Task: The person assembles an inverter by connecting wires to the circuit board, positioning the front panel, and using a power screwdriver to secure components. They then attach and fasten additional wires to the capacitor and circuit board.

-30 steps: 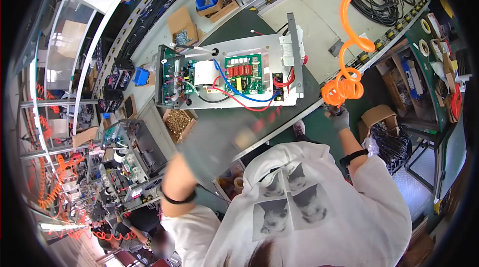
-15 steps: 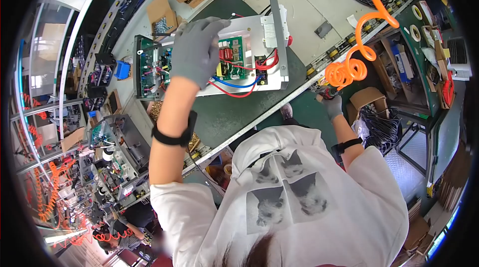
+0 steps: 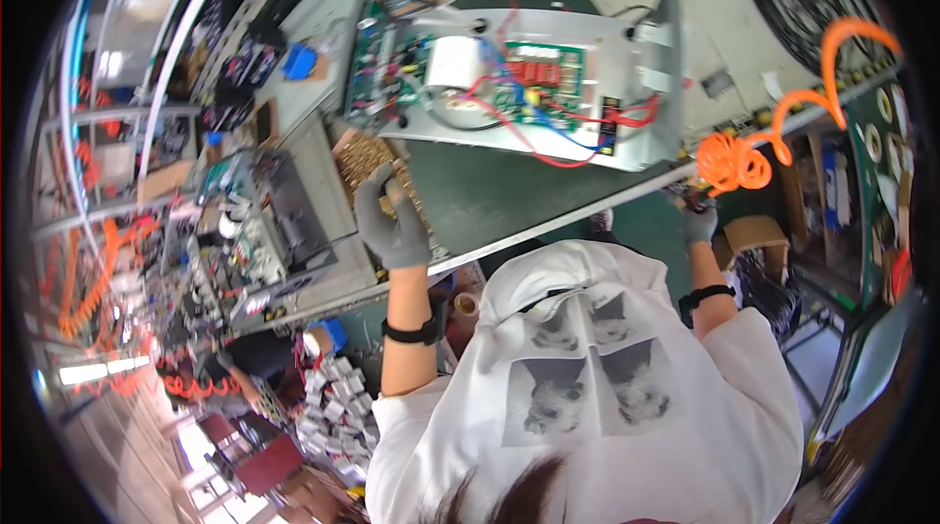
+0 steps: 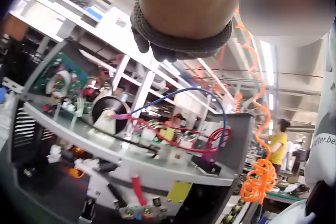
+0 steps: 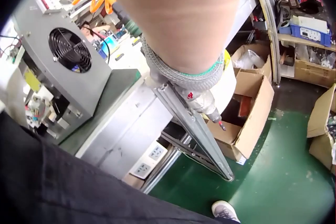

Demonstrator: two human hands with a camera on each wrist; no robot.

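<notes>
My left hand (image 3: 394, 225), in a grey glove, is beside a box of small brass-coloured parts (image 3: 357, 157), fingers loosely bent at its near side. In the left wrist view mostly the glove cuff (image 4: 178, 45) shows. Beyond the hand stands an open metal chassis (image 3: 670, 73) with a green circuit board (image 3: 573, 59), a white cylinder (image 3: 455, 62) and red and blue wires. My gloved right hand (image 3: 699, 222) grips a pneumatic screwdriver (image 5: 206, 104) below the bench edge, its bit pointing down. The fingers are hidden behind the wrist in the right wrist view.
An orange coiled hose (image 3: 725, 164) hangs by the right hand. The dark green mat (image 3: 490, 191) lies under the chassis. A black cable coil (image 3: 798, 15) is at the back right. Cardboard boxes (image 5: 254, 116) stand on the floor. Another opened unit (image 3: 259, 220) stands left.
My left hand first swept up over the chassis, then came back down and left to the box of brass-coloured parts. The right hand stays low with the screwdriver.
</notes>
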